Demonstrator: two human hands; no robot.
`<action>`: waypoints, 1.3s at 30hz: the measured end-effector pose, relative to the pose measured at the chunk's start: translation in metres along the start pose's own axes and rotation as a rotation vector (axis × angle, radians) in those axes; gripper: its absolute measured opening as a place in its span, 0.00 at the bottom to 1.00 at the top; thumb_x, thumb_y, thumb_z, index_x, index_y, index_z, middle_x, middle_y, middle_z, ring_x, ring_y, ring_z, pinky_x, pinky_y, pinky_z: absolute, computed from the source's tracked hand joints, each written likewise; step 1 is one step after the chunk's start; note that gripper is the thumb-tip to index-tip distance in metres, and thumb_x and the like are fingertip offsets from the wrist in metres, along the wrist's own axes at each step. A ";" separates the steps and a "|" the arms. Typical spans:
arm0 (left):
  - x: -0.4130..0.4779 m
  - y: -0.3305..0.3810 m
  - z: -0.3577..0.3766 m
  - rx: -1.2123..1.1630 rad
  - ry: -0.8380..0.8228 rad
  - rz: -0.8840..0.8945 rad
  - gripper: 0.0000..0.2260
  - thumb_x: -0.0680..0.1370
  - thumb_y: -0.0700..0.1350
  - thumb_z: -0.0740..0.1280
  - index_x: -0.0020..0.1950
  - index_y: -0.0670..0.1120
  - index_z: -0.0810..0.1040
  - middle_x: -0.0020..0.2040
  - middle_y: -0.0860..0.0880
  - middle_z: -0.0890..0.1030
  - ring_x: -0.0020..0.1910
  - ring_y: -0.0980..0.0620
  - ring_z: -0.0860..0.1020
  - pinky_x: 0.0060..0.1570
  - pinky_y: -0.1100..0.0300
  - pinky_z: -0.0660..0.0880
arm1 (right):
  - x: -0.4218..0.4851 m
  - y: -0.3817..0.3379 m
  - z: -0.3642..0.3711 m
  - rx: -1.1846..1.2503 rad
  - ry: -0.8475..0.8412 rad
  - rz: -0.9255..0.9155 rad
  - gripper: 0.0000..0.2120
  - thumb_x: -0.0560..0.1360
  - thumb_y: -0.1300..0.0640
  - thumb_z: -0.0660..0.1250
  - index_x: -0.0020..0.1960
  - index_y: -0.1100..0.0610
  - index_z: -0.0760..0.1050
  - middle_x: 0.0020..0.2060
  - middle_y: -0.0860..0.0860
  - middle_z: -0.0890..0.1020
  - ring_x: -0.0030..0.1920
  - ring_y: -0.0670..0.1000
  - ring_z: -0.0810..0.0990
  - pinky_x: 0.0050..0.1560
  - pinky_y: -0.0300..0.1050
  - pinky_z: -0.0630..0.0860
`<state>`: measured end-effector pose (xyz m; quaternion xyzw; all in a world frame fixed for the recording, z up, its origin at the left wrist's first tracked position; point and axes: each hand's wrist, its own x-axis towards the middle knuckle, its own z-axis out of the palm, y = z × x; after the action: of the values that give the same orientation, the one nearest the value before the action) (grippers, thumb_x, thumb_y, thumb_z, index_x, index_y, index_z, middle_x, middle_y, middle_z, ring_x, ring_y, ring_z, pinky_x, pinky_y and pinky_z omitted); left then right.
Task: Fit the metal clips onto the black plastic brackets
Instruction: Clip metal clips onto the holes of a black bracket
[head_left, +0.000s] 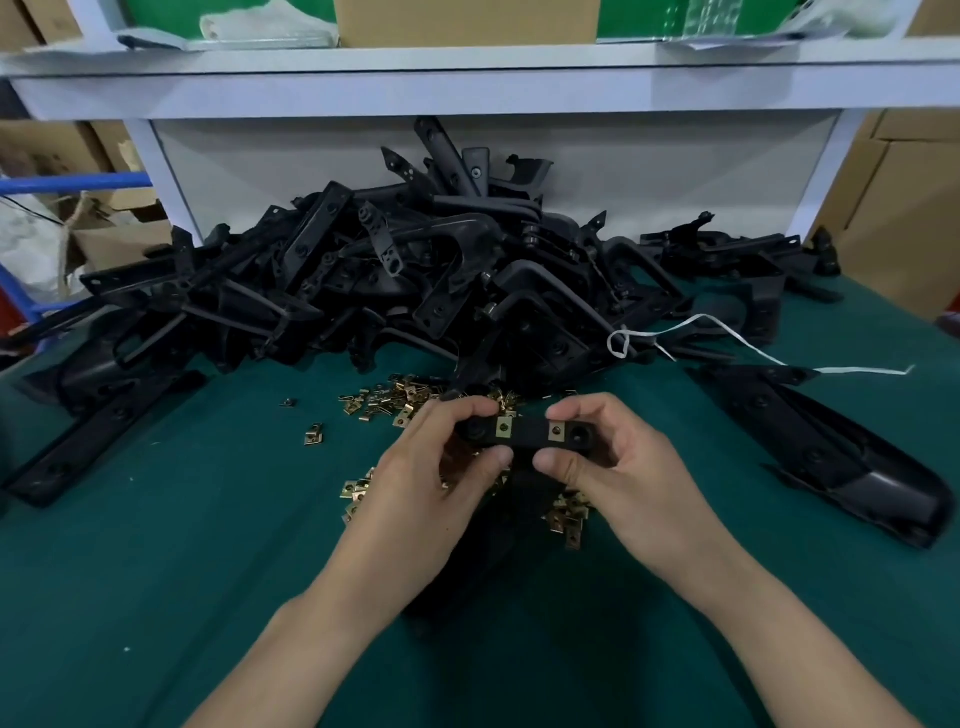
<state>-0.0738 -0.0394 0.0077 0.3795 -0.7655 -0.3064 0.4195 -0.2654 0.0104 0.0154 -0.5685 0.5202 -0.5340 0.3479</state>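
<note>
Above the green worktop (156, 545), both hands held one black bracket (527, 435) between them. The left hand (441, 467) had its grip closed on the left end, thumb below and fingers on top. The right hand (618, 457) pinched the right end the same way. Two fitted clips (504, 427) sat on the bracket, a little apart. Loose clips (389, 402) lay scattered under and behind the hands. A big pile of brackets (415, 270) lay farther back, with a white string (727, 335) on it.
</note>
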 end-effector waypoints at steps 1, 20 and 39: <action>0.001 -0.001 0.000 0.028 0.004 0.014 0.14 0.77 0.60 0.66 0.62 0.67 0.73 0.56 0.65 0.77 0.54 0.63 0.77 0.48 0.76 0.69 | 0.000 0.000 0.001 -0.001 0.004 0.005 0.13 0.71 0.51 0.76 0.51 0.39 0.77 0.47 0.42 0.84 0.48 0.41 0.82 0.49 0.33 0.75; -0.003 -0.004 0.001 0.225 -0.036 0.169 0.17 0.80 0.35 0.64 0.60 0.55 0.68 0.52 0.63 0.71 0.48 0.68 0.76 0.41 0.72 0.70 | -0.003 -0.003 0.008 0.007 0.027 0.045 0.14 0.71 0.60 0.77 0.51 0.46 0.80 0.44 0.42 0.86 0.44 0.40 0.83 0.46 0.30 0.75; -0.019 0.060 -0.005 0.353 0.074 0.281 0.16 0.80 0.58 0.57 0.64 0.55 0.73 0.54 0.61 0.72 0.47 0.59 0.75 0.43 0.56 0.77 | -0.039 -0.030 0.005 -0.086 0.218 -0.216 0.13 0.76 0.55 0.73 0.55 0.39 0.77 0.49 0.41 0.84 0.53 0.44 0.82 0.51 0.31 0.74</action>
<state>-0.0818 0.0066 0.0494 0.3477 -0.8366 -0.0923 0.4132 -0.2496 0.0535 0.0331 -0.5744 0.5129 -0.6040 0.2053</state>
